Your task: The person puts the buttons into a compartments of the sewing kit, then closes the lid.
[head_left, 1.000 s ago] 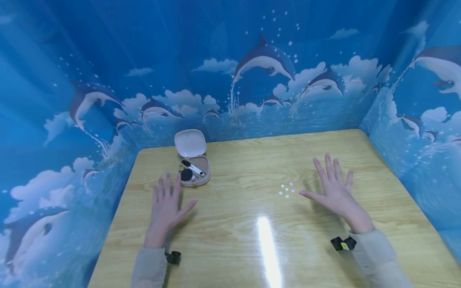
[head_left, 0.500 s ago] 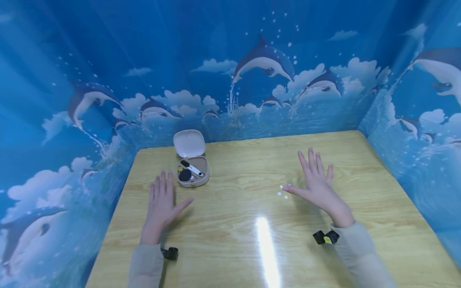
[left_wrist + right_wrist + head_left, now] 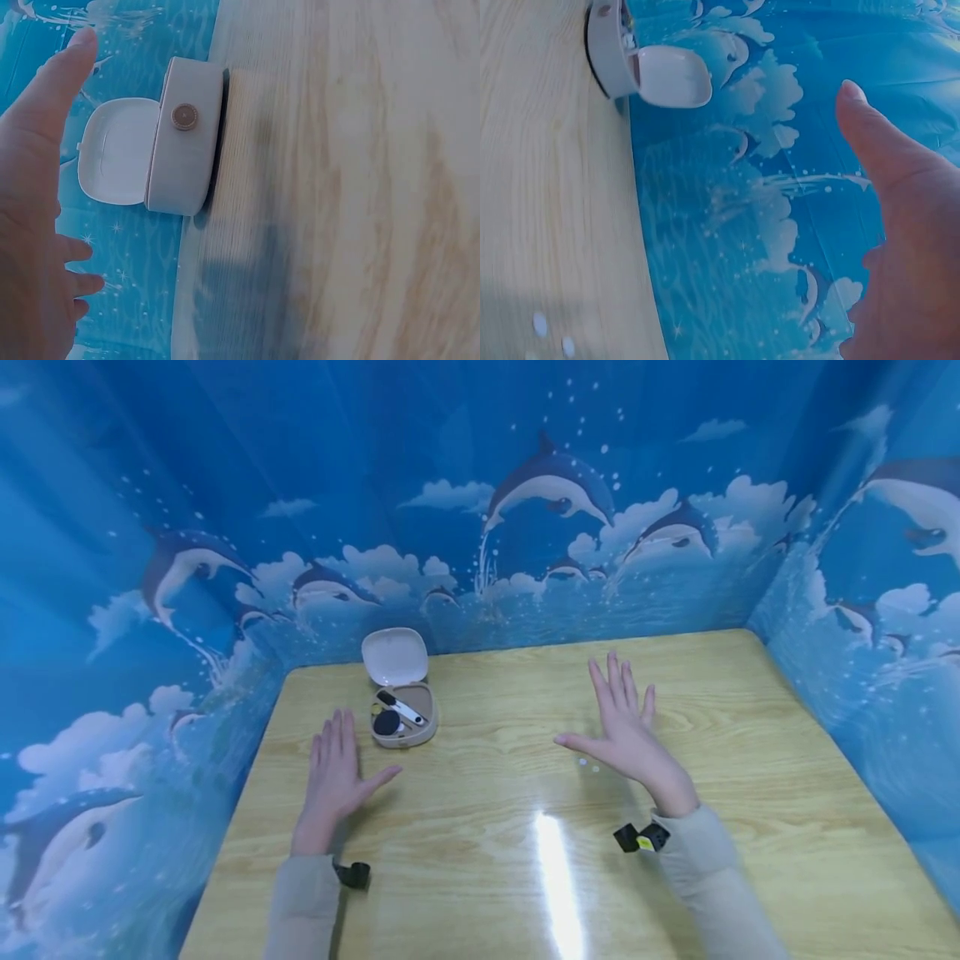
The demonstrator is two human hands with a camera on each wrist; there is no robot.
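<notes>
Head view, looking forward and down: a wood-grain counter (image 3: 465,843) backed by a blue curtain (image 3: 375,485) printed with dolphins and clouds. Near the far left of the counter, a small pale box (image 3: 405,739) with its white lid (image 3: 393,657) tipped back toward the curtain, presumably to leave the inside within reach; in it, a slim black-and-white tool (image 3: 409,713) laid aslant, probably on account of its length, and a round black item (image 3: 387,722) next to it. Just beside the box, apparently without contact, a left hand (image 3: 333,785), back upward, straight fingers close together, thumb stretched wide, holding nothing visible. Toward the right, a right hand (image 3: 630,743), fingers fanned and thumb pointing to the middle, likewise holding nothing visible; apparently raised off the surface, judging by the shadow. Near that thumb, two tiny white discs (image 3: 582,762) lying loose on the counter, perhaps kept apart for easy sight; impossible to make out anything under the palm. Left wrist view, turned sideways: box from the front, with a round brown button (image 3: 184,116) on its wall, likely placed there for opening; extended thumb clear of it. Right wrist view, also turned: box and lid at the top, well apart from the outstretched thumb; discs at lower left, other fingers only partly in sight.
</notes>
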